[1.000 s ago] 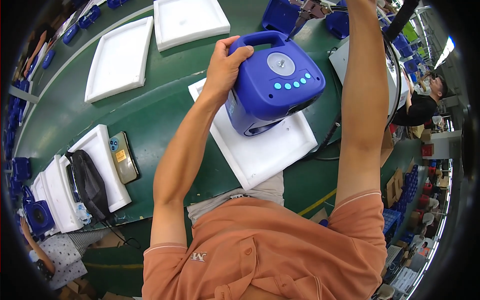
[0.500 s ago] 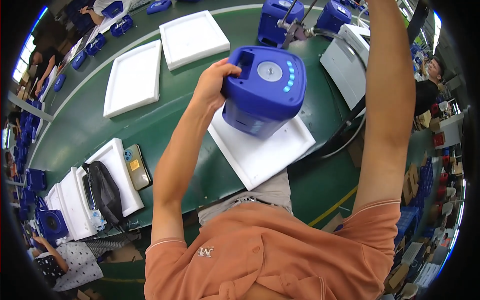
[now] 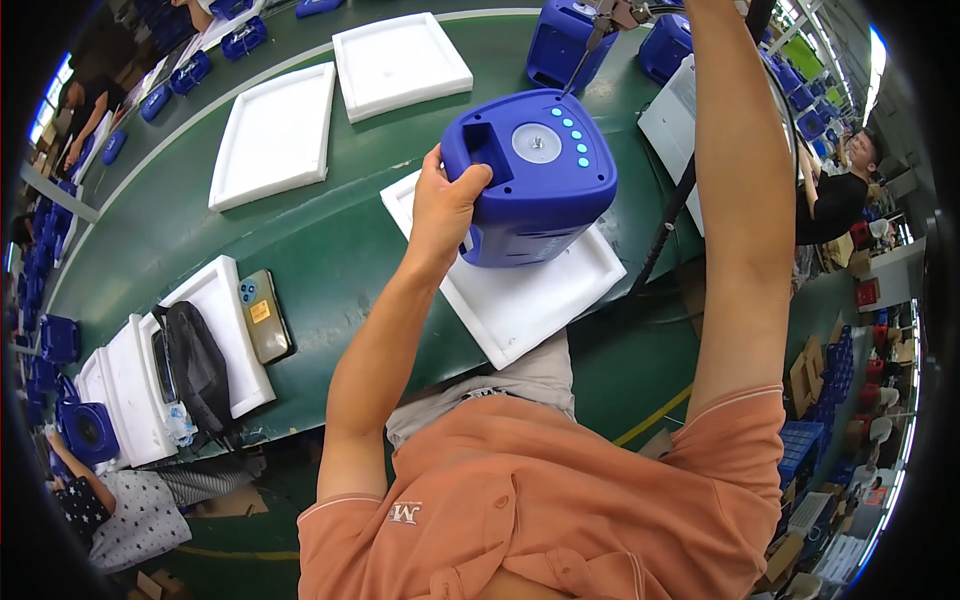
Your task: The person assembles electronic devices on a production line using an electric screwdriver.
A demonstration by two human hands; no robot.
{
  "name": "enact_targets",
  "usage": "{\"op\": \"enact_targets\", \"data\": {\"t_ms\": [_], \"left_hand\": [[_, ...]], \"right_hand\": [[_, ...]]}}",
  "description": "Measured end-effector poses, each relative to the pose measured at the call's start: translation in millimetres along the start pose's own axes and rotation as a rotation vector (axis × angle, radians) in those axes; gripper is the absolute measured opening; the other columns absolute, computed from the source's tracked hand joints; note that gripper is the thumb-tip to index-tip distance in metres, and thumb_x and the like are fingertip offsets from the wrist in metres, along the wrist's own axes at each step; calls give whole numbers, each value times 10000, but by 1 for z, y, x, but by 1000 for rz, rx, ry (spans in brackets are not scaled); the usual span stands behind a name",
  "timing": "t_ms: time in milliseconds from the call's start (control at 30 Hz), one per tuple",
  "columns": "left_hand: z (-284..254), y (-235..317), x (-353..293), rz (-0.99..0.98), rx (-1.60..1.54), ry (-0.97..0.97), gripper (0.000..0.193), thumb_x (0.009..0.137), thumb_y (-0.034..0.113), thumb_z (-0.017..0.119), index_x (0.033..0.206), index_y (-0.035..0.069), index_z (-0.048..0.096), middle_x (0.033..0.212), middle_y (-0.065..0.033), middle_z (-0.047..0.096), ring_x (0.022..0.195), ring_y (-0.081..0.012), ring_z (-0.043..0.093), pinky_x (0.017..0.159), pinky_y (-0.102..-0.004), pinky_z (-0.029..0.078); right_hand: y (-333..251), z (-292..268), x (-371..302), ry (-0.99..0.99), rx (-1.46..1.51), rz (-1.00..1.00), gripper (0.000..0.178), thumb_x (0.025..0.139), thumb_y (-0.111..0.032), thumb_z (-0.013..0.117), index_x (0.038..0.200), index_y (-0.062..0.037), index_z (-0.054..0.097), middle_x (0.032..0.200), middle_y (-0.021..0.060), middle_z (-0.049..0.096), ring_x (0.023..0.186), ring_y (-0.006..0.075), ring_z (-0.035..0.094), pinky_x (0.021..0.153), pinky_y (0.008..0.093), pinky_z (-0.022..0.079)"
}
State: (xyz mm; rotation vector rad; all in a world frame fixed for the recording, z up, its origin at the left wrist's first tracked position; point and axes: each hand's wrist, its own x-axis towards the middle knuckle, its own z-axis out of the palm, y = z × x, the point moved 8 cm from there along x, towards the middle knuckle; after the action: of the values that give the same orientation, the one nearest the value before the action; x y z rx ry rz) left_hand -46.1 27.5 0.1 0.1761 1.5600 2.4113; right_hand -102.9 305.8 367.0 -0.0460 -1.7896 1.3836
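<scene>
Plainly, bit and hole: we had the slim metal bit (image 3: 583, 67) slanting down from the metal tool (image 3: 618, 16) at the upper edge toward the far rim of the blue case (image 3: 530, 205); its tip was at or just beside the corner hole (image 3: 559, 98), and we could not tell whether it touched.
Blue case from the grip: it lay to the right of our left hand (image 3: 447, 205), over the white foam tray (image 3: 505, 335); whether its base rested there we could not make out.
Case's height: this axis ran from the top face, turned up toward us, down toward the tray.
Top face: the handle recess (image 3: 482, 142) was on the left hand's side, the round clear disc (image 3: 536, 144) central, the light-blue buttons (image 3: 576, 135) to the right.
Nearer hand: our left, in contact with the case.
Left grip: clamped on the handle side, thumb bent over the recess's near edge, fingers around the outer wall and mostly hidden.
Right hand: it was beyond the upper edge; only the right forearm (image 3: 738, 120) showed, so we could not tell how its grip stood or whether it held the tool.
</scene>
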Motion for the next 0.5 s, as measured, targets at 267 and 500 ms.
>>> {"op": "enact_targets", "data": {"t_ms": [267,500], "left_hand": [[2,-4,4,-4,-20,-22,695,894,122,705,1459,-94,361,1141,-146,650,1021,-162,648,966,-293,503],[4,-4,1,-37,13,11,676,898,175,710,1455,-63,411,1080,-80,672,1010,-140,626,1000,-298,463]], "right_hand": [[11,15,-36,244,-263,-412,658,1062,-511,484,771,51,665,581,135,613,579,287,640,615,465,479],[21,19,-34,243,-324,-591,639,1069,-489,489,821,76,657,612,146,605,614,279,615,653,461,472]]}}
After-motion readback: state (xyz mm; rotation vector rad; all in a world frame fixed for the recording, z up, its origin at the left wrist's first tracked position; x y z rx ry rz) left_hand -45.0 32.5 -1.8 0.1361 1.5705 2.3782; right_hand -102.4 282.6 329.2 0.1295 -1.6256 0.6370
